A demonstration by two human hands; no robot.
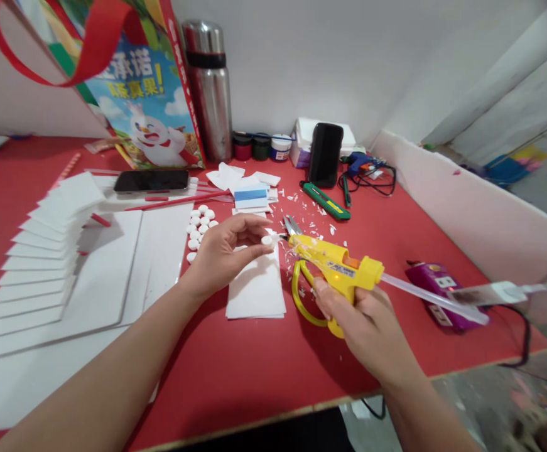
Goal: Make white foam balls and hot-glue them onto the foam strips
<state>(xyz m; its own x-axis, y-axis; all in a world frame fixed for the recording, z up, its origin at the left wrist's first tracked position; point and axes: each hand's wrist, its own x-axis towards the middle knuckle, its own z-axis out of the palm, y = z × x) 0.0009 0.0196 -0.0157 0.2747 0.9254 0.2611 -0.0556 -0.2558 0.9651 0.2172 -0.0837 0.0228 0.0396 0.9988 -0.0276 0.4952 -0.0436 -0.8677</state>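
Note:
A yellow glue gun [343,263] is gripped by its handle in my right hand [355,307], its nozzle pointing left. A clear glue stick [433,298] juts from its back end. Between thumb and fingers, my left hand [230,248] pinches a small round white piece [267,240] right at the nozzle tip; whether they touch I cannot tell. Beneath lies a small stack of white paper [255,292]. Several similar white round pieces [200,227] are grouped just behind my left hand. Scissors with yellow handles [303,307] lie partly hidden under the glue gun.
White cards [32,270] fan out over a white board at left. A green utility knife [324,201] lies among white scraps. Behind stand a steel flask [210,94], a gift bag [146,94], paint jars [260,147] and an upright phone [324,154]. A purple box [443,295] sits at right.

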